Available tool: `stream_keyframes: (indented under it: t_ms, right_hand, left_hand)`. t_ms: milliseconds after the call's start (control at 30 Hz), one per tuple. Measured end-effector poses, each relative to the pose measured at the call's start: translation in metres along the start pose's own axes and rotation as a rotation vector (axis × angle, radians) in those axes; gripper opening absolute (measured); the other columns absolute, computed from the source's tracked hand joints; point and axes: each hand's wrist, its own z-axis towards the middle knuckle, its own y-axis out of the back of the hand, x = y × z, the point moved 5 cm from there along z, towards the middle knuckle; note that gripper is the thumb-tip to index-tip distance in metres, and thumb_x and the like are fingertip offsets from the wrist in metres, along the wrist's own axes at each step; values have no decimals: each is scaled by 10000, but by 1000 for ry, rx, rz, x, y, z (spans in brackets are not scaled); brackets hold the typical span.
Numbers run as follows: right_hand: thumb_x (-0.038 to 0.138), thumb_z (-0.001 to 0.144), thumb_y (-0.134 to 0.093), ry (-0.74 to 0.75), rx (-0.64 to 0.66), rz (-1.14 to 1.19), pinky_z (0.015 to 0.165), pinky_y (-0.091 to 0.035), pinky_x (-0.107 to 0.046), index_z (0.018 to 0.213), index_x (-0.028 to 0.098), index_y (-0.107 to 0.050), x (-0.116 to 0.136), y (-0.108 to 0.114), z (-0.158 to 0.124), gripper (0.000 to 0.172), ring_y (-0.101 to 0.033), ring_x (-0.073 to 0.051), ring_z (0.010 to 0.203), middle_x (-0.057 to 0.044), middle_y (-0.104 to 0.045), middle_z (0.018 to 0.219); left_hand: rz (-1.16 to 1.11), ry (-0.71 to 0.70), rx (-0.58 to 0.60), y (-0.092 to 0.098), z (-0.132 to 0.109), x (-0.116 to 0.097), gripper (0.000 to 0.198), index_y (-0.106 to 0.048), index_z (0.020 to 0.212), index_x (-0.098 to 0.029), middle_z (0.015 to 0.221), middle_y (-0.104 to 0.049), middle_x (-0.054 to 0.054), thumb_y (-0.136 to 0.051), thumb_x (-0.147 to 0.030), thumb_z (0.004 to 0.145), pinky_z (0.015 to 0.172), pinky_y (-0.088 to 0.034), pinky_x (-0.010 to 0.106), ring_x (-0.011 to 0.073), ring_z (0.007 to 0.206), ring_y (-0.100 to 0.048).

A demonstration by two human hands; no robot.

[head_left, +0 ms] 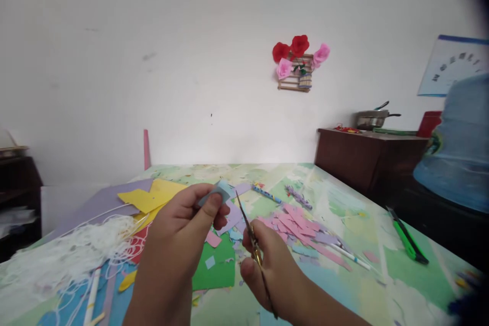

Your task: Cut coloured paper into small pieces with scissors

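Note:
Between the thumb and fingers of my left hand (183,219) is a small piece of light blue paper (218,192), held up above the table. My right hand (277,267) grips a pair of scissors (255,249), whose blades point up and left, close to the paper but apart from it. The blades look closed or nearly so. Under the hands lies a green paper sheet (214,267) with small blue scraps on it. Pink paper strips (296,224) are heaped just beyond my right hand.
Tangled white string (84,239) and yellow paper (143,198) lie at the left. A green box cutter (408,242) is near the table's right edge, with a blue water bottle (454,142) beyond. Pens (267,193) and scraps are scattered across the patterned tablecloth (344,193).

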Motion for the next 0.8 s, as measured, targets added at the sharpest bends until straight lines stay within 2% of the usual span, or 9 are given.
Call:
stream_keyframes:
  t_ms: [67,100,267,333,600,800]
  right_hand:
    - [595,686,-293,4,35,7,441,-263,-200,673,164,-352,-2,-6,0,435,-304,-83,508,18,-364,564]
    - [599,683,-294,8,50,9,436,-255,-198,661,165,-350,-2,-8,0,438,-295,-80,502,21,-360,558]
    - [601,692,-271,17,61,30,426,-236,-195,649,166,-349,-3,-10,-2,444,-290,-75,490,25,-343,552]
    - [594,700,-267,28,66,67,426,-242,-193,667,164,-359,-2,-9,-3,441,-295,-75,487,25,-341,556]
    - [553,731,-279,0,83,169,403,-226,-186,710,165,-359,-11,-16,-5,397,-265,-64,465,37,-313,556]
    - [539,737,-283,-21,97,144,402,-230,-183,703,163,-369,-13,-18,-5,387,-289,-63,462,35,-336,542]
  left_hand:
    - [-18,4,-6,1,1,1,131,-540,685,-183,461,-513,-42,-541,-311,652,400,-375,189,92,434,-490]
    - [-31,-2,28,0,3,2,125,-528,665,-182,445,-509,-43,-540,-305,648,401,-380,194,93,424,-490]
    - [55,10,285,-5,7,12,132,-505,644,-184,483,-550,-26,-527,-314,651,419,-397,217,105,429,-508]
    - [86,20,344,-7,7,13,132,-502,640,-183,502,-554,-23,-516,-313,659,418,-390,218,101,425,-500]
    - [179,10,482,-17,1,13,160,-482,638,-179,517,-536,-29,-466,-326,698,454,-386,221,91,453,-485]
    - [175,63,487,-16,3,17,147,-466,639,-181,517,-525,-49,-468,-315,699,435,-380,200,74,438,-482]
